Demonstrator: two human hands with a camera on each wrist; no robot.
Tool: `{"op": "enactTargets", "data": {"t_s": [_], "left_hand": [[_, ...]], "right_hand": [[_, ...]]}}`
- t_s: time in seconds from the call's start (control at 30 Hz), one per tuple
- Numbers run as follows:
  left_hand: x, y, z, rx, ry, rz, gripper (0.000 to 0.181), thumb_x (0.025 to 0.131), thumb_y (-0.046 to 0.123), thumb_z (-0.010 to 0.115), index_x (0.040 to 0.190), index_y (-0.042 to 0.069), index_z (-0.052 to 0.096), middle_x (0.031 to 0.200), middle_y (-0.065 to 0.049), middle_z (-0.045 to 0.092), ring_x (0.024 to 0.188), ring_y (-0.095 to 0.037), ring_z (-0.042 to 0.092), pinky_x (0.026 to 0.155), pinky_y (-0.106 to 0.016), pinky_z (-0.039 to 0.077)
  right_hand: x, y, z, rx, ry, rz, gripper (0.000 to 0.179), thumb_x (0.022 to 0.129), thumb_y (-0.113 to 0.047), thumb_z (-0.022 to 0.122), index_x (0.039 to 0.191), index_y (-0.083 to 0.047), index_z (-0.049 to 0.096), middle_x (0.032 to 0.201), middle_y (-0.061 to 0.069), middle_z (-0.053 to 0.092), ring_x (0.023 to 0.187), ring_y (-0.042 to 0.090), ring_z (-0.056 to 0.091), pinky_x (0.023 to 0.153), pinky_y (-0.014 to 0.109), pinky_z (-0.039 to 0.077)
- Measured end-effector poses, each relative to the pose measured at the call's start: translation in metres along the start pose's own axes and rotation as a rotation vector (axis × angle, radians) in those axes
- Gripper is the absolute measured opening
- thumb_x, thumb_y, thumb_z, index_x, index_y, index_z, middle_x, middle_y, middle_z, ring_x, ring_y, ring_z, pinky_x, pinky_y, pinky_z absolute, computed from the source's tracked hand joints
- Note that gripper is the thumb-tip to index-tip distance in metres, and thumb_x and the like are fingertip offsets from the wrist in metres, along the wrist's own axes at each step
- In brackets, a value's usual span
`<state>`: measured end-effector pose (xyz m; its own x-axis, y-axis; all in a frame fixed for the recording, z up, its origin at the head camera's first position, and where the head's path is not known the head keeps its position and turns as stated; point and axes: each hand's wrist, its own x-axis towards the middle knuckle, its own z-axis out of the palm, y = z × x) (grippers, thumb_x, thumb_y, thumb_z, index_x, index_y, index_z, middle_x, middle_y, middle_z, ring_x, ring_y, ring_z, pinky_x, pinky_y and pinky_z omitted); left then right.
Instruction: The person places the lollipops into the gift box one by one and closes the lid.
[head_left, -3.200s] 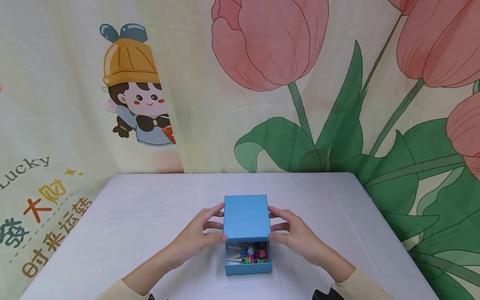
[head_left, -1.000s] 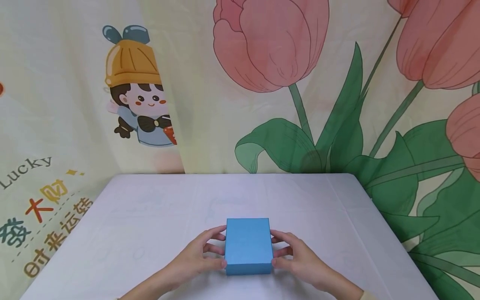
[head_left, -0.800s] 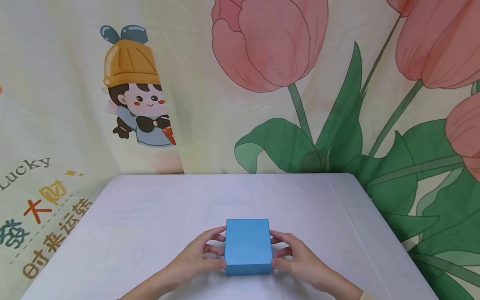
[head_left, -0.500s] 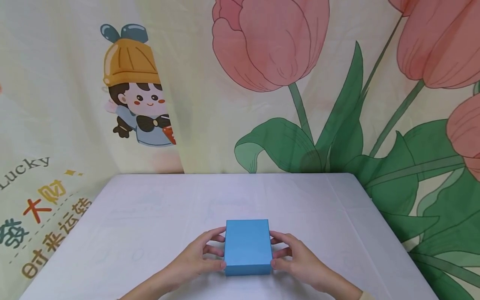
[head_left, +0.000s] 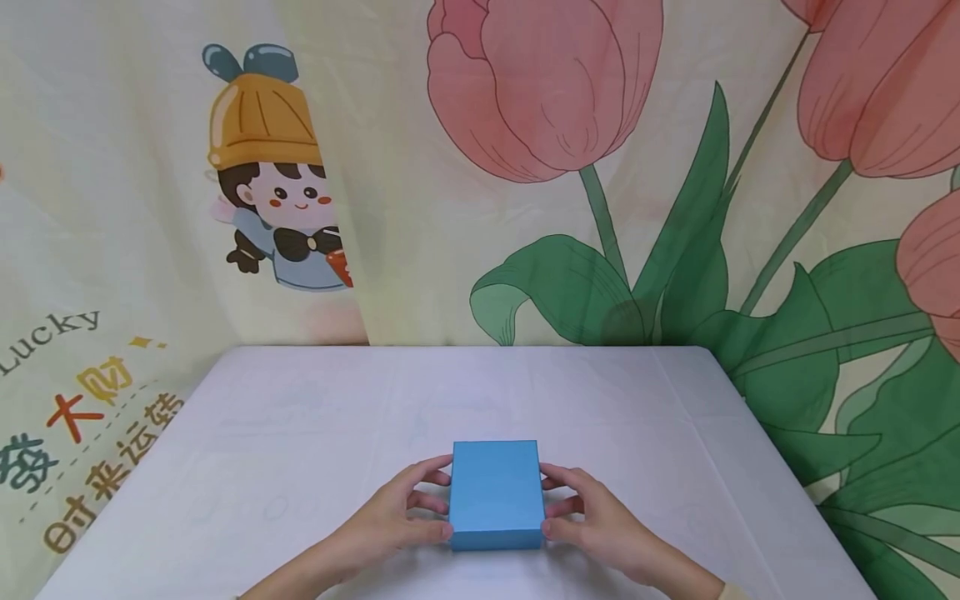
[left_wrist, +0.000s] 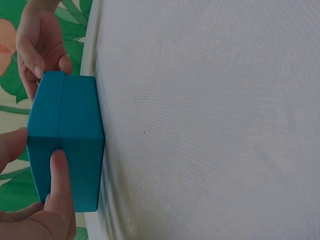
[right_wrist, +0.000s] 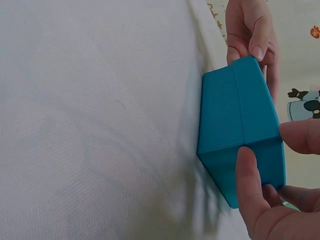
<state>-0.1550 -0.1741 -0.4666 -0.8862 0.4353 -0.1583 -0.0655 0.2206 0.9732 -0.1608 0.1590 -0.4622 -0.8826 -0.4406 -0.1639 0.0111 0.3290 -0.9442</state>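
A blue lidded box (head_left: 495,540) stands near the front of the table, its lid (head_left: 497,485) lying over the whole top, so the inside is hidden. My left hand (head_left: 393,508) holds the lid's left side, thumb at the near corner and fingers farther back. On the opposite side my right hand (head_left: 596,518) holds it in the same way. A seam between lid and base shows in the left wrist view, where one fingertip (left_wrist: 59,156) touches the box at that line. The right wrist view likewise has a fingertip (right_wrist: 246,154) against the seam.
A white cloth (head_left: 315,417) covers the table, with its far edge against a printed backdrop (head_left: 405,208) of tulips and a cartoon figure.
Earlier the lid sat farther back and wrapped lollipops showed in the box's front part. Both hands have brought the lid toward me over them; during the last second nothing visibly moved.
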Motion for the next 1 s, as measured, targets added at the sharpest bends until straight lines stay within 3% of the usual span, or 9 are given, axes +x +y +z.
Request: {"op": "enactTargets", "data": {"t_s": [0.33, 1.0], "left_hand": [[-0.0012, 0.0001, -0.0021, -0.013, -0.024, 0.019, 0.089, 0.093, 0.017, 0.084, 0.166, 0.011, 0.032, 0.155, -0.018, 0.041, 0.126, -0.031, 0.057, 0.09, -0.03, 0.058], [0.0011, 0.0032, -0.0046, 0.119, -0.009, 0.061, 0.09, 0.091, 0.019, 0.086, 0.164, 0.006, 0.035, 0.151, -0.016, 0.047, 0.121, -0.03, 0.062, 0.088, -0.029, 0.06]], "right_hand": [[-0.0008, 0.0034, 0.0004, -0.005, -0.001, 0.006, 0.079, 0.093, -0.013, 0.081, 0.161, -0.006, 0.042, 0.149, 0.013, 0.052, 0.116, 0.025, 0.064, 0.083, 0.031, 0.057], [0.0014, 0.0031, -0.0037, -0.036, -0.038, 0.002, 0.078, 0.095, -0.016, 0.081, 0.162, -0.009, 0.041, 0.147, 0.011, 0.053, 0.115, 0.024, 0.064, 0.083, 0.031, 0.058]]}}
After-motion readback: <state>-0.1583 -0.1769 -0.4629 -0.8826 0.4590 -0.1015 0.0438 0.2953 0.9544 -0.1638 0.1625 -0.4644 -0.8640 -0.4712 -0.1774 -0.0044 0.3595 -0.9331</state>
